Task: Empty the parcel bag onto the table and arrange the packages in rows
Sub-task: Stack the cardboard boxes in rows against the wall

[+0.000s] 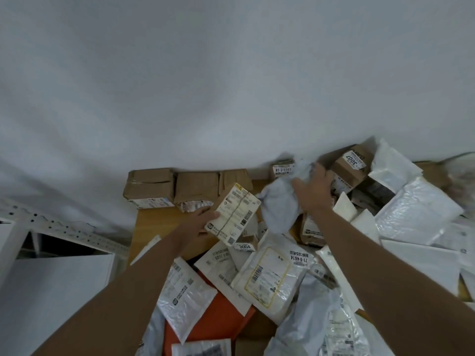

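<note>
My left hand (199,222) grips a cream labelled box (235,214) by its lower left edge, held tilted above the wooden table (156,224). Just to its right, my right hand (312,190) clutches a crumpled grey soft parcel (276,206) from above. Three brown cardboard boxes (151,186) stand side by side in a row along the table's far edge against the wall. A loose heap of white and silver mailers (270,278) covers the near and right part of the table. No parcel bag is visible.
An orange flat package (218,317) lies under the mailers near me. More brown boxes (352,165) and white bubble mailers (416,209) pile up at the right. White metal shelving (51,227) stands to the left of the table. A white wall rises behind.
</note>
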A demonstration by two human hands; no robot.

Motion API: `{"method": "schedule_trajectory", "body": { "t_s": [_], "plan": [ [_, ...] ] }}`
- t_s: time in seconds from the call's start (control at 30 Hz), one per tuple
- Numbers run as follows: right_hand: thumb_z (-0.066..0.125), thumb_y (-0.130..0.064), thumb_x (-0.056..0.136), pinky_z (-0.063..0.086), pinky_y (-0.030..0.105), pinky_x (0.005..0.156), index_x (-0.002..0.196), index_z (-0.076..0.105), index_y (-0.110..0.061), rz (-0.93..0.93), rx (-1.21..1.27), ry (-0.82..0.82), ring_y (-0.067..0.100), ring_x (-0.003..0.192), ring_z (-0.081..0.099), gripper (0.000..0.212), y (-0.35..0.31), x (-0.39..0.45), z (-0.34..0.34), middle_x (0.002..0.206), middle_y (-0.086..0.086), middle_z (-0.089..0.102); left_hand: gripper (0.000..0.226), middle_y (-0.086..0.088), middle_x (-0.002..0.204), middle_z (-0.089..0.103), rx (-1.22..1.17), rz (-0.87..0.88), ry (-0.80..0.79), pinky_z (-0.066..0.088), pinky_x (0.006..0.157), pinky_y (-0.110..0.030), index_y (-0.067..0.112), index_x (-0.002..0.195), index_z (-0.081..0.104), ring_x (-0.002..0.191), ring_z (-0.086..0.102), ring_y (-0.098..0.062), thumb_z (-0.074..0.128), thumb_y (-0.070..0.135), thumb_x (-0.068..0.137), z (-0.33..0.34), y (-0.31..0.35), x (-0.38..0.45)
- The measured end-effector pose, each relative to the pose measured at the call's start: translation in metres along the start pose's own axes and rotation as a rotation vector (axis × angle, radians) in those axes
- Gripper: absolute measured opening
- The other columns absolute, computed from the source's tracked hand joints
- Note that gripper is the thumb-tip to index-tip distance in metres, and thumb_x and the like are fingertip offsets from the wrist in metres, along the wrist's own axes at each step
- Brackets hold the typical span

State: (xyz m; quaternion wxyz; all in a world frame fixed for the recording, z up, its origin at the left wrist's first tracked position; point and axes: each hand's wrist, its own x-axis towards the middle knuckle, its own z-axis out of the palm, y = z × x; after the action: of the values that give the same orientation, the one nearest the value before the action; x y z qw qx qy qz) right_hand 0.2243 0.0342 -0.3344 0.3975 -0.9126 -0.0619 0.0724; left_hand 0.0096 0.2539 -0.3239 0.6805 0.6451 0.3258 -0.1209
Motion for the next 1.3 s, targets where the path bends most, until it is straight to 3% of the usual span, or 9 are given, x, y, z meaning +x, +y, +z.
{"method": "schedule_trajectory", "body": {
  "t_s": [0.1, 0.23, 0.33, 0.47, 0.6, 0.73, 0.93, 1.13, 1.3],
  "plan": [
    [0.064, -0.037, 0.076, 0.051, 0.046, 0.090, 0.132, 0.047, -0.019, 0.031, -0.091, -0.400, 0.029, 0.112, 0.055, 0.061, 0.026, -0.029, 0.005, 0.132, 0.010, 0.049, 0.042, -0.007, 0.100, 0.069, 0.065, 0.015, 0.012, 0.050, 0.080, -0.029, 0.013, 0.105, 0.064, 0.089, 0.067, -0.019, 0.061, 0.049, 0.083, 0.000, 0.003, -0.005],
    [0.057, -0.033, 0.094, 0.044, 0.032, 0.085, 0.119, 0.061, -0.017, 0.004, -0.436, -0.806, 0.028, 0.110, 0.059, 0.030, 0.044, -0.041, -0.012, 0.116, 0.007, 0.059, 0.050, -0.009, 0.096, 0.073, 0.114, 0.017, 0.020, 0.050, 0.089, -0.039, 0.012, 0.099, 0.070, 0.092, 0.067, -0.027, 0.057, 0.053, 0.073, 0.004, 0.003, -0.008],
    [0.052, -0.029, 0.093, 0.041, 0.029, 0.062, 0.068, 0.058, -0.015, -0.038, -0.330, -0.597, 0.021, 0.069, 0.057, 0.029, 0.039, -0.033, -0.026, 0.067, 0.002, 0.056, 0.054, -0.005, 0.088, 0.073, 0.100, 0.010, 0.007, 0.049, 0.085, -0.034, 0.013, 0.096, 0.070, 0.087, 0.067, -0.024, 0.061, 0.059, 0.068, 0.005, 0.005, -0.008],
    [0.045, -0.030, 0.092, 0.046, 0.031, 0.069, 0.090, 0.060, -0.009, -0.220, -0.441, -0.158, 0.027, 0.088, 0.058, 0.026, 0.026, 0.001, -0.025, 0.091, 0.006, 0.061, 0.068, -0.007, 0.091, 0.074, 0.048, 0.010, 0.035, 0.050, 0.082, -0.033, 0.014, 0.096, 0.070, 0.086, 0.068, -0.022, 0.060, 0.070, 0.058, 0.007, 0.004, -0.003],
    [0.048, -0.049, 0.090, 0.040, 0.046, 0.102, 0.132, 0.045, -0.010, -0.340, -0.705, -0.174, 0.034, 0.125, 0.043, 0.058, 0.014, 0.032, 0.004, 0.133, 0.015, 0.049, 0.051, -0.005, 0.092, 0.074, -0.042, 0.030, 0.101, 0.050, 0.079, -0.033, 0.015, 0.097, 0.069, 0.088, 0.069, -0.023, 0.056, 0.060, 0.076, 0.012, 0.000, 0.003],
    [0.050, -0.078, 0.080, 0.019, 0.055, 0.114, 0.146, 0.026, -0.007, -0.136, -0.652, -0.106, 0.040, 0.138, 0.032, 0.100, -0.002, 0.051, 0.042, 0.147, 0.023, 0.038, 0.042, -0.009, 0.101, 0.074, -0.104, 0.000, 0.157, 0.051, 0.087, -0.039, 0.014, 0.103, 0.069, 0.097, 0.068, -0.028, 0.051, 0.050, 0.094, 0.016, -0.011, 0.006],
    [0.058, -0.062, 0.081, 0.026, 0.054, 0.112, 0.135, 0.034, -0.008, -0.117, -0.548, -0.028, 0.040, 0.126, 0.044, 0.080, -0.013, 0.059, 0.069, 0.135, 0.021, 0.048, 0.047, -0.015, 0.116, 0.069, -0.247, -0.032, 0.212, 0.051, 0.094, -0.044, 0.014, 0.115, 0.066, 0.107, 0.064, -0.032, 0.056, 0.052, 0.089, 0.012, -0.016, 0.009],
    [0.056, -0.050, 0.077, 0.054, 0.041, 0.077, 0.125, 0.045, -0.013, -0.412, -0.099, -0.001, 0.023, 0.100, 0.052, 0.061, -0.016, 0.000, 0.030, 0.123, 0.009, 0.044, 0.046, -0.010, 0.127, 0.065, -0.625, 0.017, 0.165, 0.041, 0.095, -0.040, 0.021, 0.112, 0.073, 0.110, 0.059, -0.026, 0.048, 0.054, 0.092, -0.003, -0.011, 0.011],
    [0.051, -0.067, 0.086, 0.056, 0.042, 0.072, 0.094, 0.060, -0.022, -0.314, 0.091, -0.372, 0.022, 0.081, 0.061, 0.047, 0.014, -0.031, 0.019, 0.094, 0.003, 0.059, 0.047, -0.001, 0.103, 0.070, -0.738, 0.022, 0.117, 0.039, 0.075, -0.032, 0.028, 0.099, 0.077, 0.088, 0.060, -0.017, 0.044, 0.061, 0.089, -0.003, -0.003, 0.018]
  ]
}}
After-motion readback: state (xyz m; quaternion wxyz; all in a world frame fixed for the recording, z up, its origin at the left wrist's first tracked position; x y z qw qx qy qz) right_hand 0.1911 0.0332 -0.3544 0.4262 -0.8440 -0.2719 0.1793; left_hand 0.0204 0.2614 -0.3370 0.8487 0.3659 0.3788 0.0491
